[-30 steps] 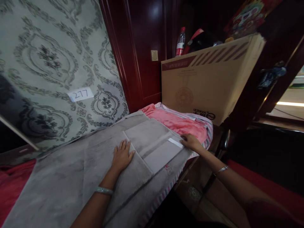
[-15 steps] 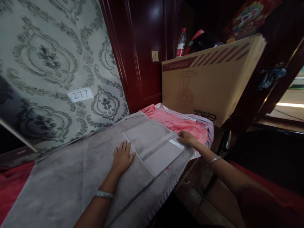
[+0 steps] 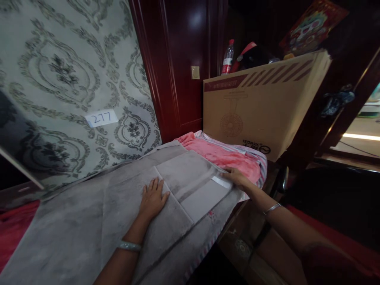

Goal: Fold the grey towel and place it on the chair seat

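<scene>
- A soft grey plush fabric (image 3: 71, 225) covers most of the near surface; what carries it is hidden.
- A square folded grey panel (image 3: 184, 170) lies on the right part of that fabric, a slim white strip (image 3: 221, 182) on it near its right corner.
- A pink plush blanket with a striped border (image 3: 219, 152) shows beyond the panel, at the far right.
- At the far left stands a wall with silver-grey damask wallpaper (image 3: 63, 75), bearing a white paper slip marked "277" (image 3: 101, 118); right of it is a glossy dark red wooden panel (image 3: 184, 35) with a small beige plate (image 3: 195, 72).
- A large brown cardboard box with dark red printed bands (image 3: 252, 107) stands beyond the blanket; its inside is hidden.
- A clear plastic bottle with a red cap and label (image 3: 227, 59) rises behind the box's upper left edge; its fill is unclear.
- The left hand (image 3: 153, 198) rests palm down, fingers spread, by the folded panel's left edge.
- The right hand (image 3: 236, 177) bends its fingers at the panel's far right edge; whether they pinch it cannot be told.
- Compared with one second ago, the right fingers sit slightly farther left along that edge; the left hand keeps its place.
</scene>
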The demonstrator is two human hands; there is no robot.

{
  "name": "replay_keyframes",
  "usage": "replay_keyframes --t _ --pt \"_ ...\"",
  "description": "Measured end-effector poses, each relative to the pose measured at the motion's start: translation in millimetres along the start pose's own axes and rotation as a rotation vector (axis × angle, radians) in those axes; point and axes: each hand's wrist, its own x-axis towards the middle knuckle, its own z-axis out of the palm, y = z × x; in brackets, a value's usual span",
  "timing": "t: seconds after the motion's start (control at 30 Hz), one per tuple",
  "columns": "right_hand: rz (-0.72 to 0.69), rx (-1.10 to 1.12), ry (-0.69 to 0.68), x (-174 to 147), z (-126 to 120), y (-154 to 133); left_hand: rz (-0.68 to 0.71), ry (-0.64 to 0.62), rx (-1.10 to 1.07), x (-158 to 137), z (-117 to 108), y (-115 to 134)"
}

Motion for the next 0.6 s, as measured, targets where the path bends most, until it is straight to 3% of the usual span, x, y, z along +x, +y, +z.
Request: replay_keyframes --t 0.1,0.23,0.4,0.5,0.6 --pt "0.05 0.37 -0.046 -9 7 3 0.0 0.001 -0.014 -1 -1 1" --pt "-0.043 0.558 0.091 -18 22 3 -0.006 0.016 -0.028 -2 -3 2" --pt "-0.273 0.247 0.164 -25 42 1 -0.016 0.006 -0.04 -4 -6 3" --pt "-0.478 0.039 0.127 -30 54 3 -0.017 0.0 -0.034 -5 -5 2" --pt "-0.597 -0.102 0.09 -35 66 6 -0.024 -0.007 -0.027 -5 -3 1"
